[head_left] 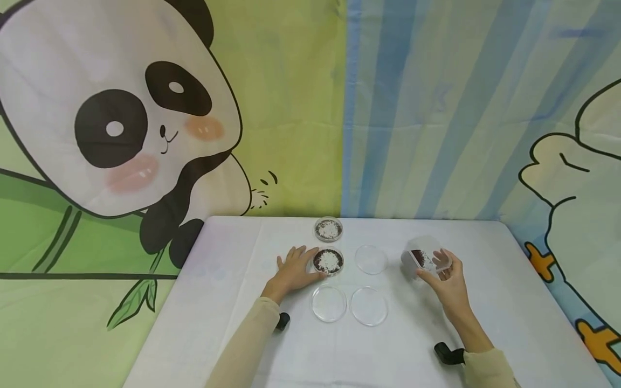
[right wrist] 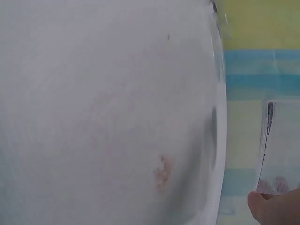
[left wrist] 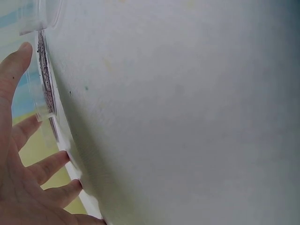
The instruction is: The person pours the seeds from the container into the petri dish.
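Observation:
My left hand (head_left: 293,272) holds a round clear petri dish (head_left: 342,262) at its edge, thumb on one side and index finger on the other; the remaining fingers are spread. Dark brown granules with white bits on top fill this dish. In the left wrist view the dish (left wrist: 45,75) appears edge-on between thumb and index finger. On the right, my right hand (head_left: 448,285) grips a tilted clear plastic container (head_left: 427,243) above the table. Dark granules and white bits lie inside it. The right wrist view shows only part of the container (right wrist: 286,140) and the fingers.
Behind the held dish stands another filled petri dish (head_left: 328,240). Three clear round dishes or lids lie nearby: one to the right (head_left: 371,260), two in front, left (head_left: 329,303) and right (head_left: 369,306). A white cloth (head_left: 204,323) covers the table, with a printed curtain behind.

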A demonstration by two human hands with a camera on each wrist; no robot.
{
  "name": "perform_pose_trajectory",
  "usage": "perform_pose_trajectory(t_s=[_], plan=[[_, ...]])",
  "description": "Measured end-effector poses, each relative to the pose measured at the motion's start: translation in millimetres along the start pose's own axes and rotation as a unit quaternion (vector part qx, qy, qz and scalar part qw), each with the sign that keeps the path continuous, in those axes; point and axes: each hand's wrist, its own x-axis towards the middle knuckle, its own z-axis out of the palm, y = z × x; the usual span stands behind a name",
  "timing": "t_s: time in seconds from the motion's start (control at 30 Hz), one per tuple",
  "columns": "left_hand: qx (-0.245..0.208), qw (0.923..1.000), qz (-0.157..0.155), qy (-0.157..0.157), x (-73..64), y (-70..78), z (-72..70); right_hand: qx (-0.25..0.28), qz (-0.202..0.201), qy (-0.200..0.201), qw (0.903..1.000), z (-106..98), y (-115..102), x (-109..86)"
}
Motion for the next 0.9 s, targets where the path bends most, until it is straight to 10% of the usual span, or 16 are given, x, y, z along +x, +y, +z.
perform_pose_trajectory(t_s=[0.9], plan=[[0.005,1.0000,0.001,-0.002,1.9,-1.1,1.1,-0.052,0.163,0.112,0.9788,-32,17,11.9]])
